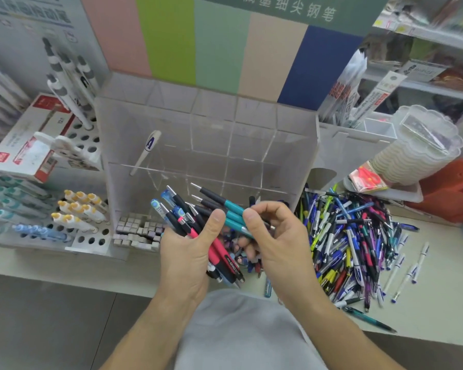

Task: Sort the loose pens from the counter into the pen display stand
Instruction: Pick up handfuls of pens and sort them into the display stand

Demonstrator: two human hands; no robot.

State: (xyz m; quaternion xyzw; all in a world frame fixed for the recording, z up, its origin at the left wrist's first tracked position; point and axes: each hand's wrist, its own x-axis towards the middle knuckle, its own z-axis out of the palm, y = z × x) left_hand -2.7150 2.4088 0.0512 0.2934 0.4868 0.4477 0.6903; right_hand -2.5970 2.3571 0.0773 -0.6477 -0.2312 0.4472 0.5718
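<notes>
A: Fanning out of the left hand (pixel 187 252), a bundle of pens (pixel 198 222) — red, black and blue barrels, fingers wrapped round them.

B: And the right hand (pixel 273 236) pinches the teal pens (pixel 234 217) with black grips, just before the clear pen display stand (pixel 206 145).

A: One white pen (pixel 146 150) leans inside it. The loose pile (pixel 353 247) sprawls on the surface (pixel 64 265) to the right.

The display stand (pixel 206 145) sits on the counter (pixel 64 263); one pen (pixel 146 152) leans inside it, a pen pile (pixel 358 249) lies to its right, and a perforated holder (pixel 86 231) stands to its left.
</notes>
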